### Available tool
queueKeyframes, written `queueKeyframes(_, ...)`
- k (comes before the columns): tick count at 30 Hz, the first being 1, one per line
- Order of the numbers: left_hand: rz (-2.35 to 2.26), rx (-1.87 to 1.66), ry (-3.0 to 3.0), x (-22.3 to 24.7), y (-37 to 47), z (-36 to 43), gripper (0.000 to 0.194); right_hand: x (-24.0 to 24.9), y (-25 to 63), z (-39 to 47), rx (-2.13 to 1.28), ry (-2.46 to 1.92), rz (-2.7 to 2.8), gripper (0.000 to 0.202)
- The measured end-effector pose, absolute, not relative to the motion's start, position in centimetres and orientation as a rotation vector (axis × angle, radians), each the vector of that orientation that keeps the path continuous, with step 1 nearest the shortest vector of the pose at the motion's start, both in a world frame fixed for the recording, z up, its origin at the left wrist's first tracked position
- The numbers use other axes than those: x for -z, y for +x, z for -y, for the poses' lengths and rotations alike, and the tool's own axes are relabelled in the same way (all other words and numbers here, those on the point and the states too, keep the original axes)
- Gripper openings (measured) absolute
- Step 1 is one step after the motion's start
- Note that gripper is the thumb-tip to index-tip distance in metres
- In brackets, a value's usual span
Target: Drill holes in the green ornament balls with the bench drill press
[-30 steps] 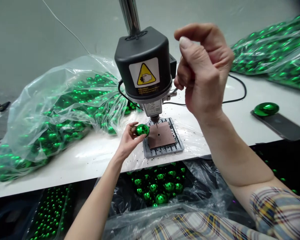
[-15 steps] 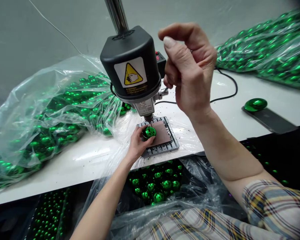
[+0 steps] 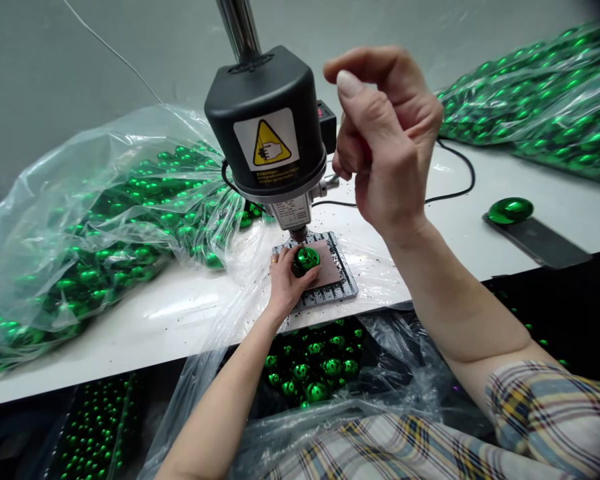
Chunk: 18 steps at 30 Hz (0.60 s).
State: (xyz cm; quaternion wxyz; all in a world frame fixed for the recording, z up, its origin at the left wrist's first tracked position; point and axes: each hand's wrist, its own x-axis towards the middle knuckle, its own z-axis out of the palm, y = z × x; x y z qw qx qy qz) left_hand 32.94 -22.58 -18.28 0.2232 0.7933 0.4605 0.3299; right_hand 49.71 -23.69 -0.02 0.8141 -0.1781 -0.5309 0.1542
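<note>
A shiny green ball (image 3: pixel 308 258) rests under the bit of a black bench drill press (image 3: pixel 265 127), on a pinkish pad (image 3: pixel 330 267) over the slotted metal base (image 3: pixel 349 290). My left hand (image 3: pixel 286 277) is closed round the ball's left and near side, thumb in front. To the right of the drill head, raised, is my right hand (image 3: pixel 390 133), its fingers curled on the drill press handle. Only a bit of red shows between those fingers, and a silver rod (image 3: pixel 326 185) runs toward them. Thumb and forefinger tips are slightly apart.
Clear plastic bags of green balls lie left (image 3: pixel 130 220) and right rear (image 3: pixel 540 100). A green ball (image 3: pixel 511 210) sits by a phone (image 3: pixel 550 240). Below the table edge, an open plastic bag (image 3: pixel 400 360) holds more balls. Dark shavings litter the base.
My left hand and the ball have shifted slightly right under the bit, and the ball has turned in the fingers. My right hand has moved slightly right in view, still curled.
</note>
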Motion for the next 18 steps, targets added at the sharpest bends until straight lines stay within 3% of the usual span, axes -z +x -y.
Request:
queueKeyframes(8, -1.281, -0.912, 2.21, 18.5, 33.0, 22.6, 0.053, 2.8, 49.2, 25.5, -0.138, -0.558, 1.116, 0.03)
queueKeyframes(18, -1.303, -0.862, 2.245, 18.4, 33.0, 22.8, 0.053, 4.1, 49.5, 27.1, -0.182, -0.583, 1.176, 0.011)
